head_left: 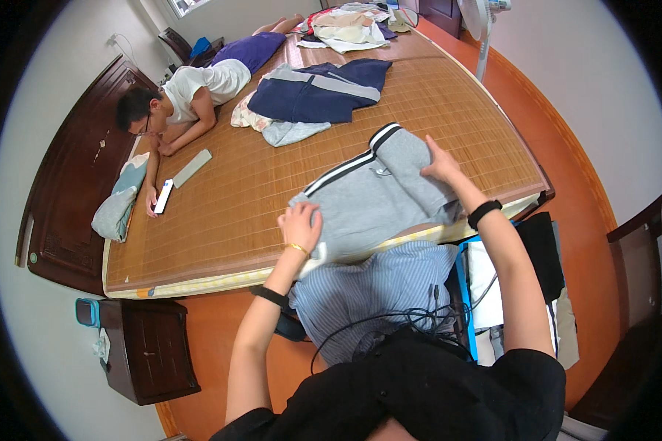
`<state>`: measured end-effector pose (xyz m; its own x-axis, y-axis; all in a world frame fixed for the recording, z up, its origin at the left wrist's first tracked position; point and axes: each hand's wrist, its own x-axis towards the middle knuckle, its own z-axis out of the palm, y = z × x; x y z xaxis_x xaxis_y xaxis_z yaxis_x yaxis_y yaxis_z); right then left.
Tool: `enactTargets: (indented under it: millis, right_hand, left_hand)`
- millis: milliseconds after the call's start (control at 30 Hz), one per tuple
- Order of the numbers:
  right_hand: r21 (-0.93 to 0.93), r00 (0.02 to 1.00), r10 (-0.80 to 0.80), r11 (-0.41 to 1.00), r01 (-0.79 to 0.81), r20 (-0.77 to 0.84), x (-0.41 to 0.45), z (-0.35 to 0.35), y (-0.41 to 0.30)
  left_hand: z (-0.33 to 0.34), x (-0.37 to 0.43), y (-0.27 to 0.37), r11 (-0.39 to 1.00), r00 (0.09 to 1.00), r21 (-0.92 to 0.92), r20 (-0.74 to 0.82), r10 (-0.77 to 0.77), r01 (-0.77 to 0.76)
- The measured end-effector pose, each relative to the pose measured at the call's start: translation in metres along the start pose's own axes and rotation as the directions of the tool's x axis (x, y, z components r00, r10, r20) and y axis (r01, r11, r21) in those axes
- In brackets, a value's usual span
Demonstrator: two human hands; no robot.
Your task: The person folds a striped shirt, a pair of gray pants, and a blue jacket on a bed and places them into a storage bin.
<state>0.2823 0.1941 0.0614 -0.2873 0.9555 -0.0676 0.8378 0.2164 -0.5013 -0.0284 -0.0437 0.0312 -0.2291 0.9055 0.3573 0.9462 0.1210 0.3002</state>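
Note:
A grey knit garment (364,204) lies partly folded at the near edge of the bed, with a black-and-white striped band along its far edge and a light cord near the fold. My left hand (300,227) rests on its left end, fingers bent over the cloth; how firmly they hold is unclear. At the other end, my right hand (441,164) holds the side of the folded-over part, thumb on top. Blue-and-white striped cloth (375,292) covers my lap, just below the garment. A black cable (419,314) lies across it.
Another person (198,96) lies on the bed mat (209,237), holding a phone (164,197). Navy-and-grey clothing (320,91) and a clothes pile (353,27) lie farther back. At my right is a blue-edged container (466,297) with folded clothes; a nightstand (149,353) stands left.

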Motion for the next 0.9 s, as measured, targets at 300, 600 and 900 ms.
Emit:
enactTargets:
  millis: [300, 600, 900]
  right_hand:
    - [-0.642, 0.765, -0.557, 0.723, 0.254, -0.325, -0.033, 0.017, -0.037]
    - [-0.275, 0.817, -0.574, 0.778, 0.565, 0.055, -0.077, 0.027, -0.04]
    - [-0.37, 0.89, -0.45, 0.818, 0.441, 0.065, -0.076, 0.057, -0.066]
  left_hand:
    - [0.01, 0.01, 0.02, 0.918, 0.967, -0.309, -0.021, 0.253, -0.247]
    - [0.043, 0.014, -0.013, 0.948, 0.967, -0.242, 0.099, 0.236, -0.206]
    - [0.047, 0.012, -0.013, 0.955, 0.969, -0.223, 0.108, 0.223, -0.195]
